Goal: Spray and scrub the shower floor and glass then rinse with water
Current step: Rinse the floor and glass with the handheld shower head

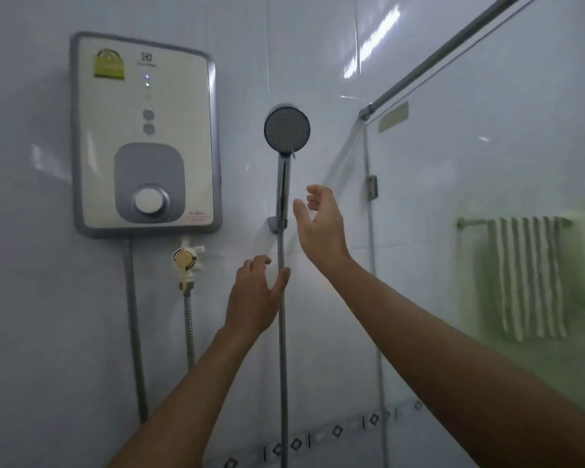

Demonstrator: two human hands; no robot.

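A chrome hand shower with a round dark head [287, 131] sits upright in its wall bracket [277, 223], and its hose [283, 349] hangs straight down below. My right hand [320, 228] is raised just right of the handle, fingers apart and holding nothing. My left hand [255, 297] is lower, open, with its thumb against the hose. The glass panel [487, 197] stands to the right, misted over. The shower floor is out of view.
A white and grey water heater [146, 136] hangs on the tiled wall at left, with a valve [186, 260] and metal hoses beneath it. Behind the glass a striped towel [529, 275] hangs on a rail. A metal bar [453, 45] braces the glass to the wall.
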